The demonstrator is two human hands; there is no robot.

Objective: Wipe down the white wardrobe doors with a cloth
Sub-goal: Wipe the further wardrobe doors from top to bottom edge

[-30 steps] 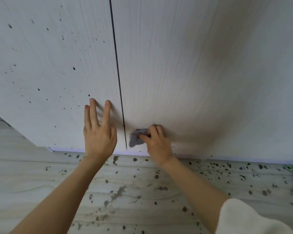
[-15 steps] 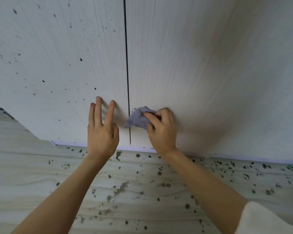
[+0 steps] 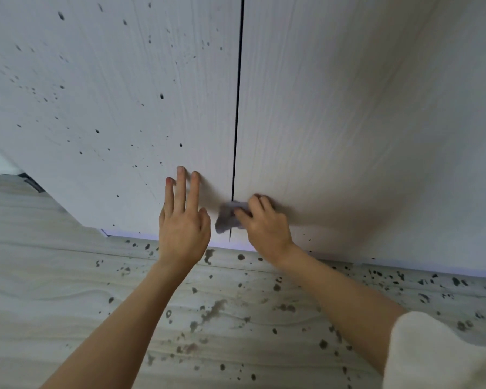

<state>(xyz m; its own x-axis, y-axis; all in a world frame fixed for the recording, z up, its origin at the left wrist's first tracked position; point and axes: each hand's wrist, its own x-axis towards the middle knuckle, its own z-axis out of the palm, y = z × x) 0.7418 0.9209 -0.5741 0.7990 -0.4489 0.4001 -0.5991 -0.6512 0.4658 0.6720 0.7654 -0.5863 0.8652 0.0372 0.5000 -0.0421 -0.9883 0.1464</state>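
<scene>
My right hand [image 3: 267, 228] grips the grey cloth [image 3: 227, 219] across the door seam [image 3: 236, 113]. Left of the seam, my left hand [image 3: 184, 220] presses flat, fingers straight, on the spotted wardrobe door [image 3: 110, 94].

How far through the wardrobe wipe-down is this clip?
Looks done: most of the right door shows almost no specks. In hand: the right hand presses the cloth at the door gap's foot, while the left hand rests flat. Left: the left door, dotted with dark specks.
</scene>
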